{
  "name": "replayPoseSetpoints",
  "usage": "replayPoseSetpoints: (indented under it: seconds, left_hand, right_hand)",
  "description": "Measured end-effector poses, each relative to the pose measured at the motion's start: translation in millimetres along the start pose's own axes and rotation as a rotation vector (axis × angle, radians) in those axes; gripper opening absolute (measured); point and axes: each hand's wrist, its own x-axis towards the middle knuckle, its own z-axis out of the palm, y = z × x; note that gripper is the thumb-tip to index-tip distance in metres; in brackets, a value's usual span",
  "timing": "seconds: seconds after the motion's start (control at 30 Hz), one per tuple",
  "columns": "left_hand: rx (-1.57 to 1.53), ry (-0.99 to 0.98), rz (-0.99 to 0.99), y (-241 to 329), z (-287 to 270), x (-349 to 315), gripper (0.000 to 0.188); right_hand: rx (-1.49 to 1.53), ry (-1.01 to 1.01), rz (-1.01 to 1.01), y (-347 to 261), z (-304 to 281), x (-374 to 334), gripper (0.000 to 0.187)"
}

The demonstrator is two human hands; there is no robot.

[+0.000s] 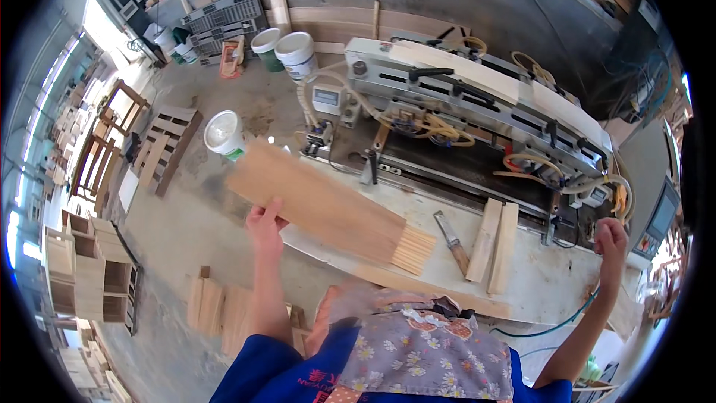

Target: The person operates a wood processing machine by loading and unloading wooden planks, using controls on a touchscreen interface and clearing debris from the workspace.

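Note:
My left hand (266, 225) grips the near edge of a wide brown wooden board (321, 205), thumb on top. The board lies at a slant, its far left end a little blurred and past the edge of the white worktable (365, 269). Several pale wooden strips or dowels (415, 250) show side by side at its right end. Off to the right, my right hand (610, 236) is raised with fingers curled closed beside the machine's right end; what they hold, if anything, is hidden. A chisel-like tool (453, 242) with a wooden handle lies right of the strips.
Two pale wooden bars (494, 246) lie on the table. Behind stands a long machine (477, 97) with clamps and hoses. A control screen (660, 213) is at the right. White buckets (224, 134), a pallet (168, 145) and wooden shelving (93, 269) stand leftward.

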Motion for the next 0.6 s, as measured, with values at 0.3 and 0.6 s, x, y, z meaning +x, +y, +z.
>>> replayPoseSetpoints:
  seconds: [0.3, 0.6]
  left_hand:
    - [-0.089, -0.506, 0.179, 57.8, 75.5, -2.9, 0.026]
    - [-0.437, -0.753, -0.011, 41.1, 117.3, 22.0, 0.047]
  right_hand:
    - [0.279, -0.736, -0.199, -75.1, 232.9, -6.7, 0.046]
    - [0.418, -1.184, 0.146, -51.2, 266.7, -48.6, 0.05]
